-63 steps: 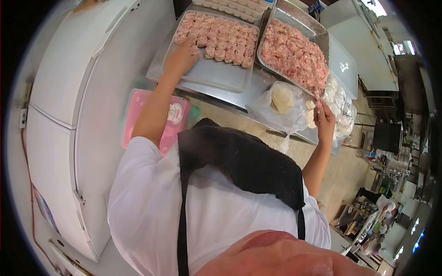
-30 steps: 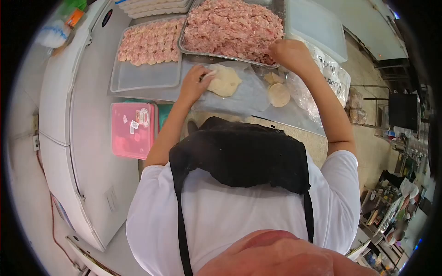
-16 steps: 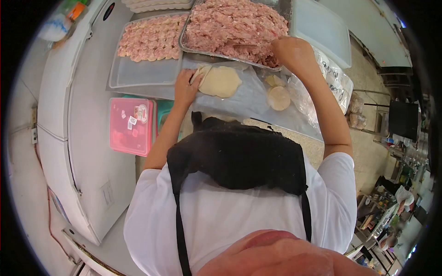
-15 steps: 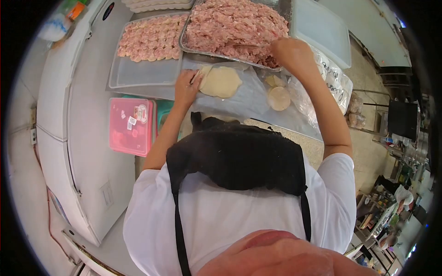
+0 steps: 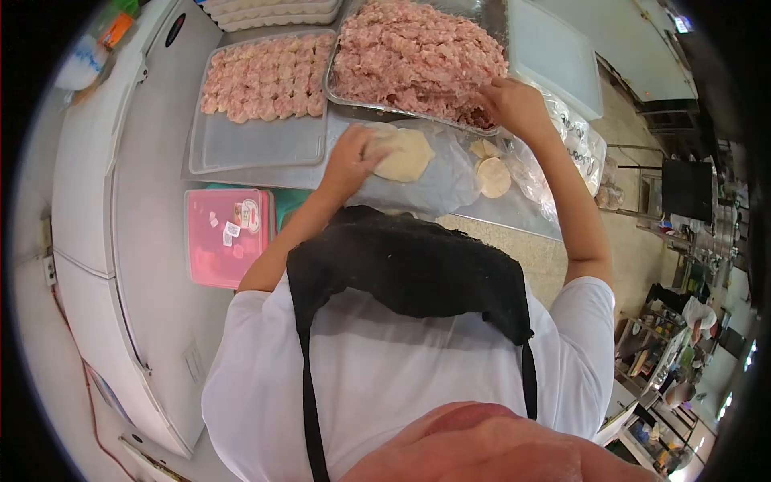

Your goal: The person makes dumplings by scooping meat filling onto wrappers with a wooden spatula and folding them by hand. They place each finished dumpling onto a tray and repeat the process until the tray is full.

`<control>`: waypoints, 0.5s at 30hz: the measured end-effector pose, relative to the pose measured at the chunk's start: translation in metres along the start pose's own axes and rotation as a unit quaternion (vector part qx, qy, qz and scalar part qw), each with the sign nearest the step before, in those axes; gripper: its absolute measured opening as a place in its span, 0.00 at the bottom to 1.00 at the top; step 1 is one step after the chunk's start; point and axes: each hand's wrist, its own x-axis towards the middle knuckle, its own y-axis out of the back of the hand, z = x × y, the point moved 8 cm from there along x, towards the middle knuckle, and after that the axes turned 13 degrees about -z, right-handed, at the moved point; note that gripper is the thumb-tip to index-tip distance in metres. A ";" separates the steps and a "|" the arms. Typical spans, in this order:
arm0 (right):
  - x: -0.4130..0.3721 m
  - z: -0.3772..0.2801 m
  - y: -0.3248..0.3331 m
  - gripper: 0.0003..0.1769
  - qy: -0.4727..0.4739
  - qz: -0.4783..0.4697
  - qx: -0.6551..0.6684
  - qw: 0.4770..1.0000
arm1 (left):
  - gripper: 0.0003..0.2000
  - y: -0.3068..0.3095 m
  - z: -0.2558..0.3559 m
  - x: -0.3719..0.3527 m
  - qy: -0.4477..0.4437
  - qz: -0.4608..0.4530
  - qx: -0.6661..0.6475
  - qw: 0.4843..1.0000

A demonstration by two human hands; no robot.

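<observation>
While the left hand (image 5: 351, 161) pinches the 9 o'clock edge of the dough wrapper stack (image 5: 405, 154) on the tabletop (image 5: 257, 178), the right hand (image 5: 514, 104) sits at the 5 o'clock corner of the minced-meat tray (image 5: 377, 107); I cannot tell its grip.

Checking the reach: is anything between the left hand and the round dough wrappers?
Nothing visible: the left hand touches the wrapper stack at its edge, on clear plastic beside the meat tray.
</observation>
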 end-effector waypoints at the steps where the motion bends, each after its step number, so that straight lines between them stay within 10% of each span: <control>1: 0.000 -0.001 -0.008 0.19 -0.024 -0.038 0.006 0.999 | 0.12 -0.009 0.015 0.007 -0.075 -0.003 0.036 0.997; 5: -0.012 -0.045 -0.030 0.17 -0.039 -0.037 0.039 0.998 | 0.11 -0.039 -0.002 0.015 -0.132 -0.087 0.139 0.978; 11: 0.007 -0.041 -0.014 0.20 -0.059 -0.062 0.039 0.996 | 0.11 -0.005 -0.034 0.006 0.030 -0.037 -0.035 0.998; 15: 0.010 -0.065 -0.020 0.18 -0.013 -0.047 0.020 0.999 | 0.11 -0.011 0.012 0.020 -0.122 -0.026 0.074 0.989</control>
